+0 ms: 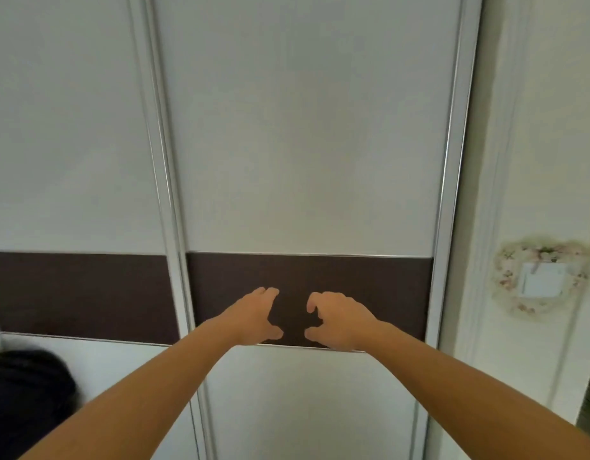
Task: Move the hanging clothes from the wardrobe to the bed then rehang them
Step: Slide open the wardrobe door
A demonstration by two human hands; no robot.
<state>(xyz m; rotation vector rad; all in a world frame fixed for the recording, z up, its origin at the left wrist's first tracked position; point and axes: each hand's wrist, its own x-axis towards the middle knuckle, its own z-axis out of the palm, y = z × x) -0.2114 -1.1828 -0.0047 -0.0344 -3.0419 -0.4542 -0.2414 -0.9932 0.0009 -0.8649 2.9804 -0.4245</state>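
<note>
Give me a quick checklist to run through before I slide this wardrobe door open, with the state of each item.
1. Both hands free: ok, left hand and right hand hold nothing.
2. Hands at the right-hand door: ok, both are over its dark band.
3. Firm contact with the panel: cannot tell.
4. Door shut now: ok, no clothes show.
5. Room to slide over the left-hand door: cannot tell.
6. Black object at lower left clear of the track: cannot tell.
</note>
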